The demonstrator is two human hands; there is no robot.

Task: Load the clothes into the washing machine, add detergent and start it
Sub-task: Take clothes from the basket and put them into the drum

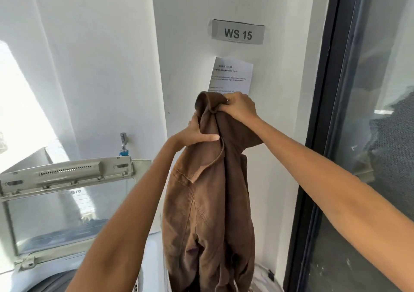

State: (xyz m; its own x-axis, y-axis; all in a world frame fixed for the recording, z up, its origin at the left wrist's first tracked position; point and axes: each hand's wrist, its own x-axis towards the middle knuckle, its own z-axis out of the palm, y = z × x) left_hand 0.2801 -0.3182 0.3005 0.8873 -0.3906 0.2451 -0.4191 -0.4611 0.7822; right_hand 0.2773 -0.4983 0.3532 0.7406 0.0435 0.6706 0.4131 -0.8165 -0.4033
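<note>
From my head camera, both my arms reach up and forward in front of a white wall. My right hand [240, 108] is the higher one, its fingers [226, 103] curled tight round a bunched fold at the top of a brown garment [208, 213]. My left hand [197, 135] sits just below and to the left of it, thumb laid flat across the front of the cloth and the other fingers wrapped behind the bundle, so both hands are gripping the same piece. The garment hangs straight down from my hands in a long crumpled drape, with a collar or flap folded out partway down and stitched seams showing; its lower end runs out of the bottom of the picture.

Down at the left stands the washing machine [33, 276], with its lid [62, 202] raised upright: a pale frame with a slotted strip along the top and a glass pane below it. The garment is held in the air to the right of that lid, not touching it. Behind the lid a tap [123, 142] with a blue fitting sticks out of the wall.

On the wall above my hands hangs a grey sign [238, 33] reading "WS 15", and beneath it a printed sheet of paper [231, 76], whose lower edge my right hand covers. A dark-framed glass door [369, 112] fills the right side.
</note>
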